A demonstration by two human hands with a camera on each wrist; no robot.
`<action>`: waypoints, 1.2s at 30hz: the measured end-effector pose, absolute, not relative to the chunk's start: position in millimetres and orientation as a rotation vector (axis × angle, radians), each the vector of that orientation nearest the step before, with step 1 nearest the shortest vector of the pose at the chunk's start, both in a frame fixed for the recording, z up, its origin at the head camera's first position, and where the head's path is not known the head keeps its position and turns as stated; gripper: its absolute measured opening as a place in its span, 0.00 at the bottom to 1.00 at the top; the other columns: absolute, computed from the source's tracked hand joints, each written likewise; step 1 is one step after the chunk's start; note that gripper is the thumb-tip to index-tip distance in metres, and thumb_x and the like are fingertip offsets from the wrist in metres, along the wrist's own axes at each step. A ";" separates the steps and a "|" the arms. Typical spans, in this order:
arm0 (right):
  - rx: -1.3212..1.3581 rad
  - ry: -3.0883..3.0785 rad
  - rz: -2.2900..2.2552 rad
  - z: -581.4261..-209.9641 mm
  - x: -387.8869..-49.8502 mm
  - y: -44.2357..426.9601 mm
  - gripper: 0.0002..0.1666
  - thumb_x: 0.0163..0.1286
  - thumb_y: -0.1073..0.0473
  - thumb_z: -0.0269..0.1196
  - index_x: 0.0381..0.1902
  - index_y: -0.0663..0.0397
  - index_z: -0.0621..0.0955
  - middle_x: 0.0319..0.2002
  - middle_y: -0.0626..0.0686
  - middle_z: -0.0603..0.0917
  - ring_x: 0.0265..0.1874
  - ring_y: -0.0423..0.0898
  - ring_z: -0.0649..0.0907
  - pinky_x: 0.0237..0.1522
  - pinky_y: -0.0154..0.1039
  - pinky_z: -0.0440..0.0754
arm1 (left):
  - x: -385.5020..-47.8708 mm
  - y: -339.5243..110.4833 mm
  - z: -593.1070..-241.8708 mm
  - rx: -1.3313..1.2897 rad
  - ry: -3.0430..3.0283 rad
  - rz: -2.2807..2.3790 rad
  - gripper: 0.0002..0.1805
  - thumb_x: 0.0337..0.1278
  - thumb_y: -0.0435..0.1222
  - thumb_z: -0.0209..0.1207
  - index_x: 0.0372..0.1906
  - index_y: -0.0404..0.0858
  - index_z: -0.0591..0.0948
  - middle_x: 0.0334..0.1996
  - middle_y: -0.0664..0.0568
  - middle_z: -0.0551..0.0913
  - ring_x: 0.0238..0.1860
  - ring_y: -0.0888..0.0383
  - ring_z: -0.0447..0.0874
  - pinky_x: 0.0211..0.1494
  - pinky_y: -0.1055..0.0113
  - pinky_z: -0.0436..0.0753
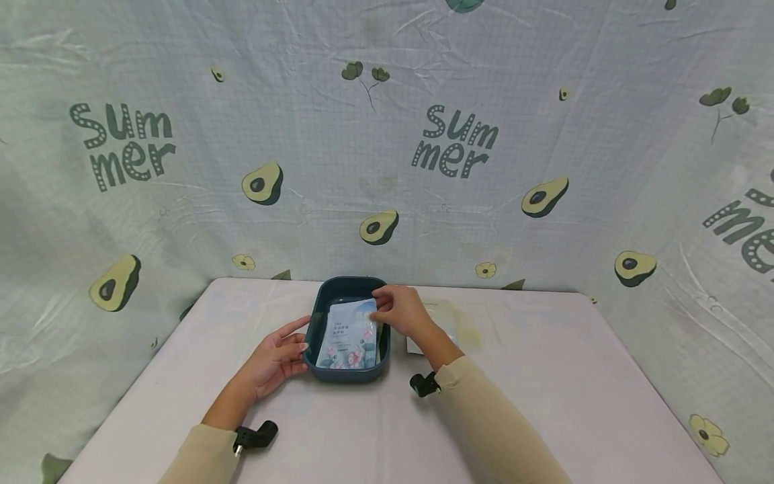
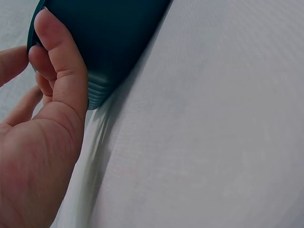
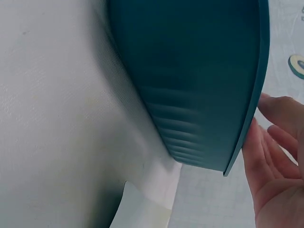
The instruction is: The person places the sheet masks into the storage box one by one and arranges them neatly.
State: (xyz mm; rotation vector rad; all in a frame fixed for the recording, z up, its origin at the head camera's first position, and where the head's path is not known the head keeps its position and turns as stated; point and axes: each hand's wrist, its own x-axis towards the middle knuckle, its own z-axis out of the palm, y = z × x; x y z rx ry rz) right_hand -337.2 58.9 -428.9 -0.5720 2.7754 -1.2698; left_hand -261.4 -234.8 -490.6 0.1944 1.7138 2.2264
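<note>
A dark teal plastic bin stands on the table, also seen from outside in the left wrist view and the right wrist view. Flat light-blue packets printed with pink flowers lie inside it, the top one leaning on the far end. My left hand grips the bin's left rim with thumb and fingers. Over the right rim reaches my right hand, its thumb and fingertips pinching the upper right edge of the top packet. The bin wall hides that packet in the right wrist view.
Right of the bin, partly under my right wrist, lies another flat pale packet with a yellowish part. A pale cloth covers the table. Behind it hangs a curtain printed with avocados and lettering.
</note>
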 end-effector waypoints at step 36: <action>-0.392 2.798 -1.577 -462.6 -329.0 117.4 0.20 0.62 0.52 0.75 0.51 0.49 0.87 0.47 0.54 0.89 0.43 0.45 0.87 0.50 0.42 0.87 | -262.2 -234.2 -489.6 0.159 1.704 2.220 0.38 0.74 0.28 0.52 0.83 0.40 0.50 0.46 0.54 0.79 0.36 0.62 0.85 0.42 0.69 0.86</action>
